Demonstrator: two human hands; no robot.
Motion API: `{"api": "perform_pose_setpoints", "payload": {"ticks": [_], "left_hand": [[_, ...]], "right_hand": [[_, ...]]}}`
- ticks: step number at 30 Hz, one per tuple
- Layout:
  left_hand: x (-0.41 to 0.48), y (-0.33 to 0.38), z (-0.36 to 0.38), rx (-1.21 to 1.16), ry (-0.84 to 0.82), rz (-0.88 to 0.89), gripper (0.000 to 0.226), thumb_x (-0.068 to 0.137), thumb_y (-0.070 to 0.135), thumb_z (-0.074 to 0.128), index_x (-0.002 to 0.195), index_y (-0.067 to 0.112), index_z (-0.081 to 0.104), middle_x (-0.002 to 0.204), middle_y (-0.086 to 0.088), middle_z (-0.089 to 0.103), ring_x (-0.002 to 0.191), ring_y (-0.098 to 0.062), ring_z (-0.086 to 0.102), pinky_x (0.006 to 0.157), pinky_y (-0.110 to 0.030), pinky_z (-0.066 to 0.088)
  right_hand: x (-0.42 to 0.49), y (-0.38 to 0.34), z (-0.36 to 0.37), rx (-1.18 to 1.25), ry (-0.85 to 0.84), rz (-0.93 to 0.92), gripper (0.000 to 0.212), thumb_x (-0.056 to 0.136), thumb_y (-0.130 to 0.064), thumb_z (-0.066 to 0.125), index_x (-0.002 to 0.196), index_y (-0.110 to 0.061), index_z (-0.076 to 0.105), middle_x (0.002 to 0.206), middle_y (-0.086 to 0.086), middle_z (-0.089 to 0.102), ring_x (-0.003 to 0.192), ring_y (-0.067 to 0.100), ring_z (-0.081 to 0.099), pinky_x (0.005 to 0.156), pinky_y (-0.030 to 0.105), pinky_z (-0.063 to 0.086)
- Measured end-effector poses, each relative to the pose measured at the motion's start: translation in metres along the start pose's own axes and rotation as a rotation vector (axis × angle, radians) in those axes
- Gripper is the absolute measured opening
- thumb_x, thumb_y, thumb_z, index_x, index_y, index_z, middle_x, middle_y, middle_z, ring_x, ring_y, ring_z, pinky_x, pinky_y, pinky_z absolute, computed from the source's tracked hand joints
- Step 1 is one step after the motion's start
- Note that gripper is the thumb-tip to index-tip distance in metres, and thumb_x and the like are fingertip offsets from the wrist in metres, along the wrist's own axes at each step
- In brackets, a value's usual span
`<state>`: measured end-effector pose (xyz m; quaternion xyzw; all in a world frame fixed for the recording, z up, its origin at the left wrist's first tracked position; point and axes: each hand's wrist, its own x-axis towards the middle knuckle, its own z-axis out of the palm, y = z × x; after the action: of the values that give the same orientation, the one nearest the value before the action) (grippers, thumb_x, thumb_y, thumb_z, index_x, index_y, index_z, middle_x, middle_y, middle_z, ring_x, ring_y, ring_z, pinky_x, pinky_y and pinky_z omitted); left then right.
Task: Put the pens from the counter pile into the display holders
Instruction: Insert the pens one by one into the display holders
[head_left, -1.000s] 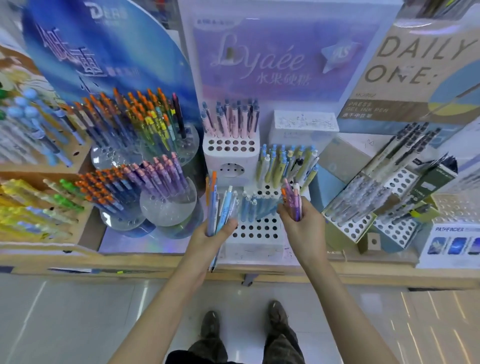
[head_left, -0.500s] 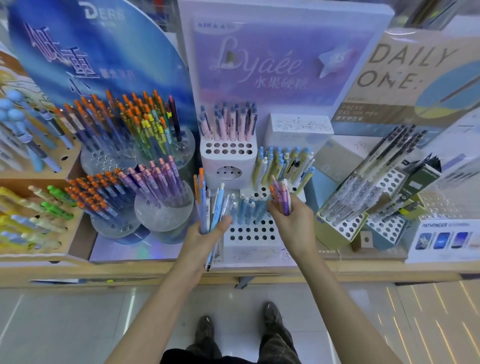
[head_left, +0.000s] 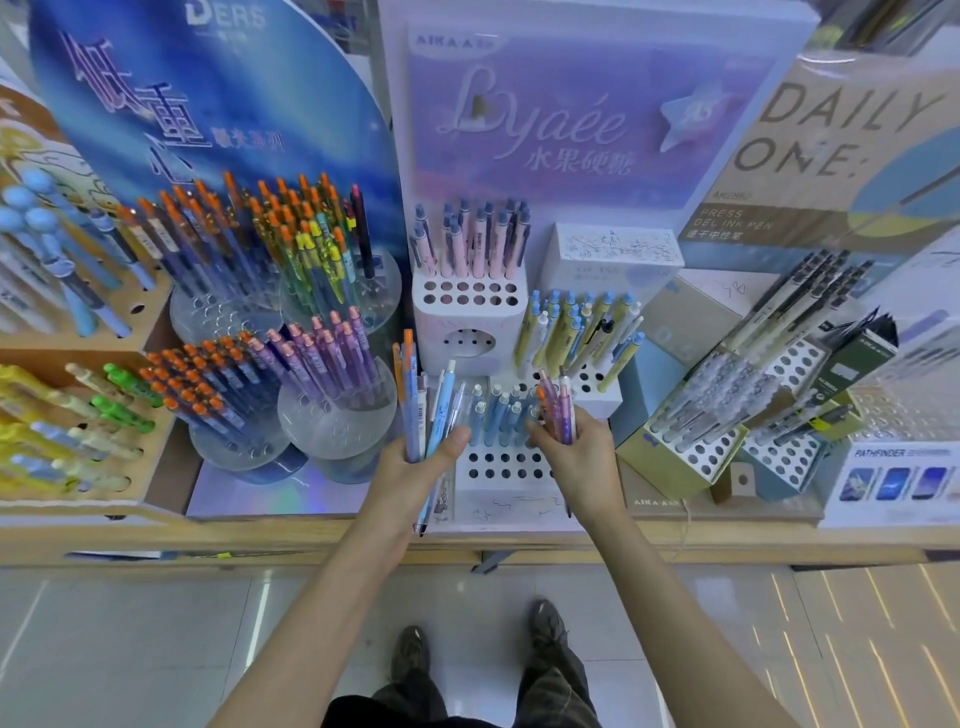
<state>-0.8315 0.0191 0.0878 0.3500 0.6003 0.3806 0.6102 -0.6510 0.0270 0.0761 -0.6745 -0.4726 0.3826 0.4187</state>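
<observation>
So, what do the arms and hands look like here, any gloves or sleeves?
No gloves on the left hand or right hand. The left forearm and right forearm are bare to the frame edge: no sleeves, watch, bands or rings visible.

Along the back edge of the wooden counter stand three sign boards. At the back left is a curved blue board with "DERS" at its top and white Chinese characters. In the middle is a lilac board reading "Lyaée". At the back right is a beige board reading "DAILY ONE:". Just below the lilac board's right part sits a white scribbled-on box. A dark green carton leans at the right. A "PATHFINDER" box stands at the front right corner. Below the counter's front edge, two dark shoes stand on a glossy pale tiled floor.
</observation>
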Motion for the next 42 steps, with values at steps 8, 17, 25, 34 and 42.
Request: {"api": "perform_pose_setpoints", "payload": {"ticks": [8,17,25,34,42], "left_hand": [[0.001,0.002,0.001,-0.020,-0.041,0.004,0.035,0.061,0.052,0.071,0.091,0.038,0.061,0.078,0.027,0.070,0.082,0.011,0.061,0.073,-0.016,0.042],[0.005,0.006,-0.006,-0.039,-0.015,0.053,0.042,0.060,0.051,0.072,0.096,0.035,0.059,0.071,0.026,0.069,0.069,0.015,0.062,0.056,-0.007,0.048],[0.006,0.007,-0.007,-0.051,-0.027,0.051,0.046,0.062,0.050,0.071,0.104,0.033,0.060,0.084,0.017,0.066,0.078,0.004,0.061,0.073,-0.017,0.050],[0.005,0.012,-0.005,-0.047,-0.036,0.036,0.041,0.059,0.051,0.071,0.095,0.034,0.061,0.081,0.017,0.068,0.078,0.003,0.062,0.067,-0.015,0.047],[0.005,0.014,-0.005,-0.001,-0.106,0.009,0.024,0.068,0.039,0.076,0.087,0.030,0.065,0.065,0.019,0.070,0.066,0.007,0.064,0.067,-0.019,0.046]], "right_hand": [[0.000,-0.002,-0.003,0.145,0.027,0.077,0.008,0.085,-0.018,0.071,0.087,-0.021,0.064,0.058,-0.002,0.056,0.046,0.007,0.043,0.047,0.019,0.037],[0.004,-0.032,0.007,-0.081,-0.087,-0.105,0.014,0.088,-0.018,0.068,0.078,-0.024,0.059,0.055,-0.012,0.051,0.045,0.002,0.041,0.047,0.014,0.030],[0.002,-0.034,0.007,-0.212,-0.100,-0.151,0.027,0.089,-0.011,0.061,0.065,-0.014,0.050,0.049,-0.006,0.040,0.040,0.006,0.034,0.041,0.016,0.025],[0.004,-0.036,0.012,-0.102,-0.154,-0.068,0.028,0.089,-0.011,0.062,0.065,-0.001,0.049,0.044,-0.010,0.036,0.040,0.006,0.026,0.041,0.019,0.024],[-0.007,-0.046,0.007,0.219,-0.139,0.044,0.015,0.089,-0.017,0.066,0.093,-0.002,0.065,0.048,-0.001,0.036,0.040,0.012,0.030,0.041,0.022,0.030]]}}
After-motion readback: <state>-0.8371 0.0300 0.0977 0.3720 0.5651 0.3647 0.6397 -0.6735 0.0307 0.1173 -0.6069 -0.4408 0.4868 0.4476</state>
